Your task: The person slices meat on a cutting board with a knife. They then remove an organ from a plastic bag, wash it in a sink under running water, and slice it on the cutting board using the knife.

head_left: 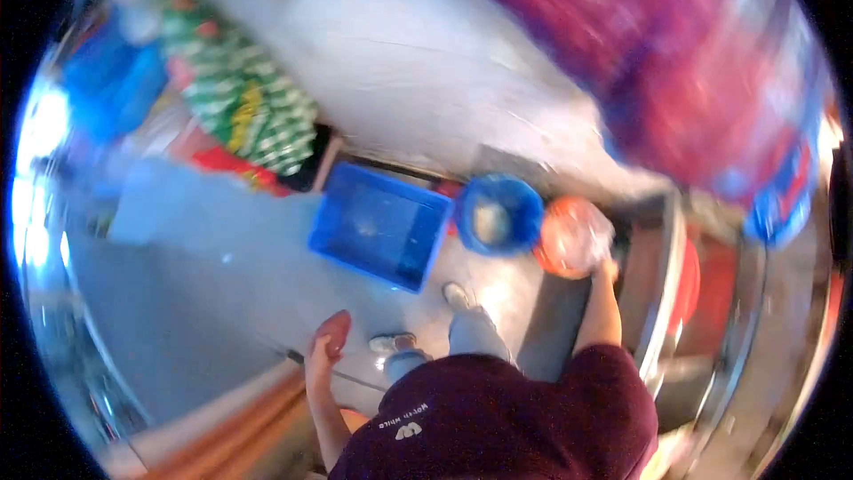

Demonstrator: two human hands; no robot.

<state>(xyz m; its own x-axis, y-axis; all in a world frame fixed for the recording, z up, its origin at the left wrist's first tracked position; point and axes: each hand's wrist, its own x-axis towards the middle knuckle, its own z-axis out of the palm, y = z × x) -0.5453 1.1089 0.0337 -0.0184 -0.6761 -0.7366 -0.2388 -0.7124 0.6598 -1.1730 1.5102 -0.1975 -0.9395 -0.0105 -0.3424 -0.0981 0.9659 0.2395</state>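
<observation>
My left hand (325,348) is closed around a reddish object (336,330), too blurred to name, low in the view left of my body. My right arm reaches forward to an orange basin (557,244) at the right. There my right hand (607,270) is closed on a clear plastic bag (588,233) at the basin's right side. Left of the basin stands a round blue bucket (499,215) with something pale inside. Farther left, a rectangular blue crate (382,227) lies on the floor.
A green checked cloth or sack (253,111) lies at the upper left beside a white wall (426,62). Red and purple fabric (675,62) hangs at the upper right. A metal-edged frame (664,289) stands right of my right arm.
</observation>
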